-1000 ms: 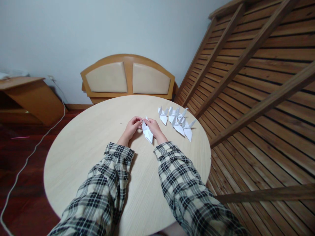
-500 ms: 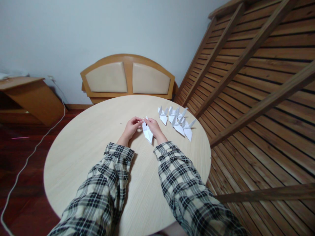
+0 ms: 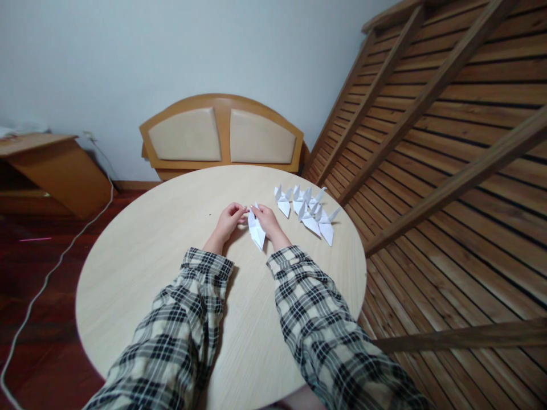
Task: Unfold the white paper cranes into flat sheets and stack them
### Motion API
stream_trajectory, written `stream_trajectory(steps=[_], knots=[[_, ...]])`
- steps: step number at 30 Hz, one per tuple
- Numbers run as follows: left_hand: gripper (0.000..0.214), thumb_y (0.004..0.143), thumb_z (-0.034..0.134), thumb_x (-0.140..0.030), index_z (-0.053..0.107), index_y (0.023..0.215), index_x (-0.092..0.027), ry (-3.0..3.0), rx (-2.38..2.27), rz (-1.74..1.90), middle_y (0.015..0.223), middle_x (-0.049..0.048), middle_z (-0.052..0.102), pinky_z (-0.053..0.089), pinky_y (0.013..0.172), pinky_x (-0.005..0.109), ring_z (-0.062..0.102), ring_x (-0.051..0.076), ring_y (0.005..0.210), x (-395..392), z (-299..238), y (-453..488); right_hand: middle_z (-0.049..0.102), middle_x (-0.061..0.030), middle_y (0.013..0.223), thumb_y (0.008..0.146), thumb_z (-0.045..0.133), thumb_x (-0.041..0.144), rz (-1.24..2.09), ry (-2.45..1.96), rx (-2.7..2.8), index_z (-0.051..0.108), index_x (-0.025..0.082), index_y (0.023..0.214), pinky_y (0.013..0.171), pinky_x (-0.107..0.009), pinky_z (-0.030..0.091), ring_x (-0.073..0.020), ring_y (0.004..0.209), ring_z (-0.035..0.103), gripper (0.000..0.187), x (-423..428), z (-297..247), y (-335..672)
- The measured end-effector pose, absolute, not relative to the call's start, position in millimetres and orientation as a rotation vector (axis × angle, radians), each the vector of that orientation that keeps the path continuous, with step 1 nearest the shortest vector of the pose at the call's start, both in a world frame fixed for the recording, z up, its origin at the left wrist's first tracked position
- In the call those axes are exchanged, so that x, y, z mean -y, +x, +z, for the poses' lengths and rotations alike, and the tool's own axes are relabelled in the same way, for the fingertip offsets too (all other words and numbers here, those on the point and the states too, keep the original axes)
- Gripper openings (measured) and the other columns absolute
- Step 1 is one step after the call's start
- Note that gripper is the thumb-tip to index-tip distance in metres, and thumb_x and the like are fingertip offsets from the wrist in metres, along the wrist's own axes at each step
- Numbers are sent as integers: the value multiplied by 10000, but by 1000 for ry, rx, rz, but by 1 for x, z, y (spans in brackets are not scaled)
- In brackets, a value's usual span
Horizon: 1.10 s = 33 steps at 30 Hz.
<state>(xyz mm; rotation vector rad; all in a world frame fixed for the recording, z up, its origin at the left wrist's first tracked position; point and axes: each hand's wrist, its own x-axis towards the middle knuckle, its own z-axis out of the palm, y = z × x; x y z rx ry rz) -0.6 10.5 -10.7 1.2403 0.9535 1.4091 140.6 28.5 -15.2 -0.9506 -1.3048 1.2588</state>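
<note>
A half-folded white paper figure [image 3: 256, 232] is held just above the round pale wooden table [image 3: 162, 256], near its middle. My left hand [image 3: 229, 219] pinches the top of the paper from the left, fingers closed. My right hand [image 3: 266, 219] pinches it from the right, fingers closed as well. Both arms wear plaid sleeves. To the right of my hands, several finished white paper cranes [image 3: 308, 212] lie in a cluster on the table.
A wooden headboard with two padded panels [image 3: 222, 136] leans on the wall behind the table. A slatted wooden bed frame [image 3: 436, 142] leans at the right. At the left stand a low wooden cabinet [image 3: 51, 168] and a white cable [image 3: 55, 267] on the dark floor.
Hardly anything has shifted. My fingertips work slightly at the top of the paper figure, which stays in the same spot.
</note>
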Motion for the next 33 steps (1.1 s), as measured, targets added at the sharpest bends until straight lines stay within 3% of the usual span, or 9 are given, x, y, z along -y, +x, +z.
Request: stream_trajectory(steps=[6,13,22,33], knots=[[355,819,722,-458,582,678,-164,1293,-976,1330,596,-4,532,391,478,214,484,95,518,-15,-14,3,547,31,662,807,661,447,1298,-917,1314,546,201,741,589,-246,372,-123,628,482,279,-31,-19,138],[359,819,697,-471,602,660,-164,1347,-983,1319,595,-5,531,383,490,226,478,109,528,-15,-14,3,576,23,706,829,639,496,1239,-914,1401,558,208,778,615,-250,418,-127,646,523,304,-34,-27,137],[344,815,685,-420,569,602,-175,1381,-1022,1327,572,-5,520,369,506,234,470,119,539,-16,-15,1,579,18,716,869,597,399,1172,-917,1478,578,201,774,605,-245,396,-128,665,515,221,-34,-27,139],[313,822,662,-394,562,618,-179,1365,-985,1311,589,-5,509,368,512,245,464,125,543,-14,-13,3,575,21,677,855,627,441,1308,-863,1438,596,197,777,609,-251,423,-121,618,515,258,-34,-27,138]])
